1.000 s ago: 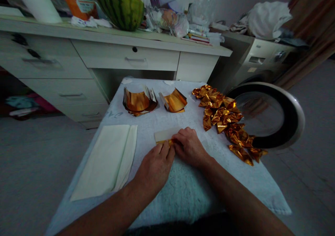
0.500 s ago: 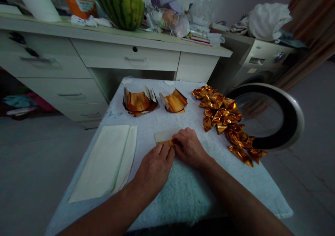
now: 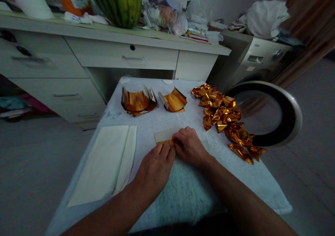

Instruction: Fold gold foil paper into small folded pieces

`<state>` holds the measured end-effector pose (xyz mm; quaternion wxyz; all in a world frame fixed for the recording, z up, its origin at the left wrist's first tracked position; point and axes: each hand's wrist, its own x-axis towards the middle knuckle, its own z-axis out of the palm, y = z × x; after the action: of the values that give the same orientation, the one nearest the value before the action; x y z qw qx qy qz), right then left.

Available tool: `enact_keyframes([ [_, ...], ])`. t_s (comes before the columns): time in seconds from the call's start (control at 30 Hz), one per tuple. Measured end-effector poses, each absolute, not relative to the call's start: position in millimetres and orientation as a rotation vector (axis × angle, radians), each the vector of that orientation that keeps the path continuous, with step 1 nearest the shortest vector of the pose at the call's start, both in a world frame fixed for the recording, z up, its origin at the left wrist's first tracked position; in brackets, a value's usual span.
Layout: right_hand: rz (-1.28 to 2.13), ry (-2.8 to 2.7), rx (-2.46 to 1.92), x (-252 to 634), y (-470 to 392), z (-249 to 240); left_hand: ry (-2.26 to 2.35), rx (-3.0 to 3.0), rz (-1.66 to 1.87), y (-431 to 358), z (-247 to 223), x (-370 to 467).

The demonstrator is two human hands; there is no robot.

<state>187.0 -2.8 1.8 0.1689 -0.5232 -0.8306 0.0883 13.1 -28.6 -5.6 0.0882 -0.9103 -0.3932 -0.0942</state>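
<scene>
A small sheet of gold foil paper [image 3: 166, 135] lies in front of me, pale side up, with a gold strip folded along its near edge. My left hand [image 3: 157, 161] presses its fingertips together on that folded strip. From the other side, my right hand [image 3: 188, 146] has its fingers curled on the sheet's right end, close against the left fingertips. Both hands cover part of the paper. Beyond them sit a larger stack of curved gold foil sheets [image 3: 136, 101] and a smaller stack [image 3: 175, 100]. Folded gold foil pieces [image 3: 222, 115] are heaped to the right.
White folded paper [image 3: 101, 162] lies on the left of the cloth-covered table [image 3: 183, 194]. A washing machine's open round door [image 3: 290, 113] stands by the right edge. Behind is a white counter [image 3: 154, 40] holding a cut watermelon [image 3: 117, 7] and plastic bags.
The camera view has shifted slightly. My hands stay at the folded edge of the foil paper with barely any movement.
</scene>
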Motion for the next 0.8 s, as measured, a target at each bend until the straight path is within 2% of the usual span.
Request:
enact_keyframes([
  [0.8, 0.206, -2.336, -1.447, 186.6, -1.7, -2.9, -1.162, -2.754, -0.292, -27.7, -4.9, 13.1],
])
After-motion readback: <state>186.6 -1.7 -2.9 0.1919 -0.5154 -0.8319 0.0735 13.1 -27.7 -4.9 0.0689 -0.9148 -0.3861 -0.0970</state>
